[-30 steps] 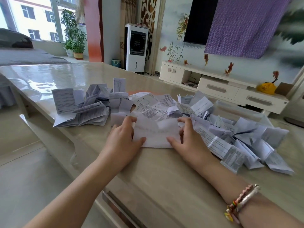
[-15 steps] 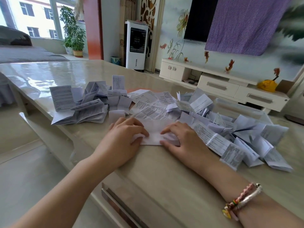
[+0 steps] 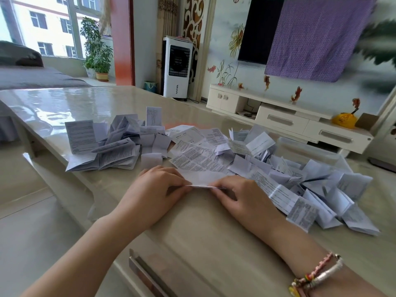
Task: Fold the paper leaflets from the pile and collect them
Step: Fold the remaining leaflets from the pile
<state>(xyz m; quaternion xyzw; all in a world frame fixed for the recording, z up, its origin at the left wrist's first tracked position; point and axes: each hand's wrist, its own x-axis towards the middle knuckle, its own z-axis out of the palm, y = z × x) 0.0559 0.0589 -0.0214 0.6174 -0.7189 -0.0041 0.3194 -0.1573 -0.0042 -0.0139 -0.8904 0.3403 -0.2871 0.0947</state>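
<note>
Both the left hand (image 3: 154, 189) and right hand (image 3: 240, 197) pinch a white folded paper leaflet (image 3: 203, 179) flat on the glossy beige desk (image 3: 192, 232), their knuckles hiding its ends, its print unreadable.

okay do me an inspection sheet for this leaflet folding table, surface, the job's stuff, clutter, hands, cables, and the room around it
Surface: glossy beige table, with bright window reflections at its far left.
Job's things: one white leaflet being folded at the near edge of the spread; loose leaflets behind it; one heap to the left, another heap to the right.
Clutter: clear plastic box behind the right heap.
Hands: left hand and right hand both pinch the leaflet's near edge.
Cables: thin cords at the TV cabinet.
Surroundings: air cooler, potted plant, purple cloth over the TV.
</note>
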